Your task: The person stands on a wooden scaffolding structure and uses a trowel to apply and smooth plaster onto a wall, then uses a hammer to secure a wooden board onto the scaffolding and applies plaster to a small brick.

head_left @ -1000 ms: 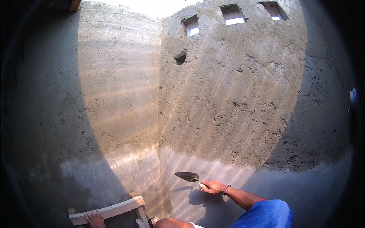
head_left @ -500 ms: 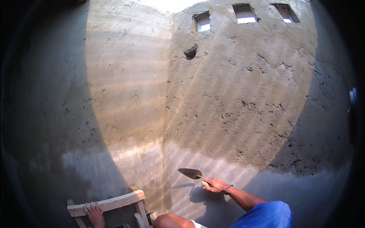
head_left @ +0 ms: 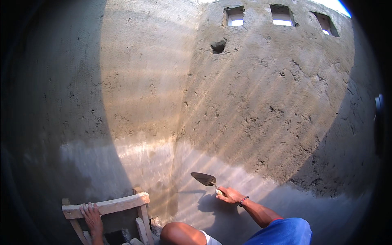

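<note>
My right hand grips the handle of a pointed metal trowel, its blade held flat in front of the smooth grey lower band of the cement wall, casting a shadow on it. At the lower left, my left hand has its fingers curled over the top bar of a rough wooden frame, like a small ladder or trestle. Above the smooth band, the plaster is coarse and pitted.
Two walls meet in a corner. The right wall has three square openings near its top and a ragged hole. My bent knee is at the bottom centre, with rubble beside the wooden frame's foot.
My left hand and arm show further up and left on the wooden frame. The trowel and right hand sit slightly higher in the picture. The view has shifted, with the wall openings now further right.
</note>
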Tool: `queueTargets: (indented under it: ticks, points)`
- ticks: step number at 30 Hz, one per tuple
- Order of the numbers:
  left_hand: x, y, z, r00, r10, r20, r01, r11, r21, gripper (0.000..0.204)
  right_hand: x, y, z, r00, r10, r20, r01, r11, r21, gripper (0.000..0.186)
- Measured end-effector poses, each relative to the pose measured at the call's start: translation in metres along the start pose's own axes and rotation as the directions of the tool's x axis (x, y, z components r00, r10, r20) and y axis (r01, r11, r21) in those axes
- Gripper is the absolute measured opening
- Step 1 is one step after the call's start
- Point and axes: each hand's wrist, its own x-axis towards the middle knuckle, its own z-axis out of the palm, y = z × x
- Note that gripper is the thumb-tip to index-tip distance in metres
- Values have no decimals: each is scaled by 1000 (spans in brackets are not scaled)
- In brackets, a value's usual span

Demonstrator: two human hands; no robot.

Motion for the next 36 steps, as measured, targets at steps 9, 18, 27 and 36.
queueTargets:
  ticks: [9,18,27,36]
  points:
    - [-1,-2,8,1000,-15,13,15,999,-50,55,5,5,6,1000,-17,-24,17,1000,-24,43]
    - [-1,-3,3,1000,2,-15,-3,999,-37,58,10,19,16,995,-81,-54,84,995,58,42]
    - [2,-3,0,1000,4,-13,-5,1000,-12,57,6,2,6,1000,-11,-6,11,1000,-8,42]
    - [3,-2,-1,1000,10,1,-10,999,36,48,13,2,13,995,-25,-98,23,1000,-21,36]
